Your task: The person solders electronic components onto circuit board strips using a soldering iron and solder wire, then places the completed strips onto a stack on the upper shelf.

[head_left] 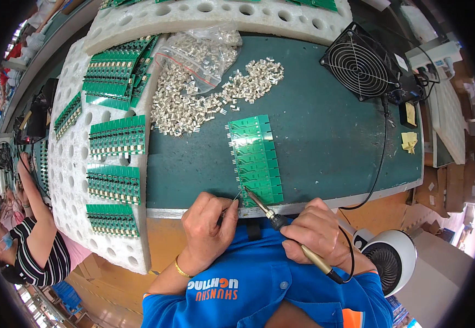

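My left hand [207, 229], fingers pinched on a thin solder wire [237, 195], is just below the lower left corner of a green circuit board panel [256, 156]. Small white connectors line that panel's left edge. My right hand [314, 232] grips a soldering iron [274, 218], its tip on or very near the board's lower left, by the end of the wire. Above the panel lie a heap of small white connectors [180, 109] and a clear plastic bag [196, 54] holding more of them.
A foam tray [71, 191] with stacked green boards [111, 186] is at the left. A black fan [357, 60] with a cable is at the upper right, a white round fan [390, 259] at the lower right. A co-worker [38, 246] in a striped top works at the far left.
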{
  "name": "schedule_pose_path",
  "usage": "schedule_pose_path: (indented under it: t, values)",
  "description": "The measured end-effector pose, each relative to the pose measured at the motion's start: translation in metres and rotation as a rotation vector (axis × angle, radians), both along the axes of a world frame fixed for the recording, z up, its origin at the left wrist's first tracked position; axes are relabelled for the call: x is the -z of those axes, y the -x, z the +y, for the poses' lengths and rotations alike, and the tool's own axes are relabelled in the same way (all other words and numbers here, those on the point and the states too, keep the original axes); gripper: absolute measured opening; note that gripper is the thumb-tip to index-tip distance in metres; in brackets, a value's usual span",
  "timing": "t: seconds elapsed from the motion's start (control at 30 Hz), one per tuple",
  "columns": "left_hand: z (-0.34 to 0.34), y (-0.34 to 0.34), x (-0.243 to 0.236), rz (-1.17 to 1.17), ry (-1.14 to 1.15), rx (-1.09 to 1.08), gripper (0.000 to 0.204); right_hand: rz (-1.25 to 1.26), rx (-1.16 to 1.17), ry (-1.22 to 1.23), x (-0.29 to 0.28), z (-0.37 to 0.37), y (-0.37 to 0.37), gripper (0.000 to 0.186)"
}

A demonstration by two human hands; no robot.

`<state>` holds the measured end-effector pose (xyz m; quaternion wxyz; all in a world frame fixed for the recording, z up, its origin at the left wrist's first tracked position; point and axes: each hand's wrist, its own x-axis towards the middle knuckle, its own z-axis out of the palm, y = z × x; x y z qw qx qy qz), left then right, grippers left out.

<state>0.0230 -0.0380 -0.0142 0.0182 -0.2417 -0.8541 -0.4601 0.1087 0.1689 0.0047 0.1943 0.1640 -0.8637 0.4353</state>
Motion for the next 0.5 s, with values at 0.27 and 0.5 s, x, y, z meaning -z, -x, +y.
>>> schedule_pose_path:
  t: [0.27,0.5]
  values:
    - [-0.0008,0.0010,0.0018,0.024,0.011,0.020,0.011,-0.001,-0.005,-0.021,-0.0034,-0.0006,0.0005,0.026]
    - [0.0016,0.0011,0.0002,0.013,0.009,-0.003,0.012,0.011,-0.016,-0.060,-0.0032,-0.0007,0.0001,0.029]
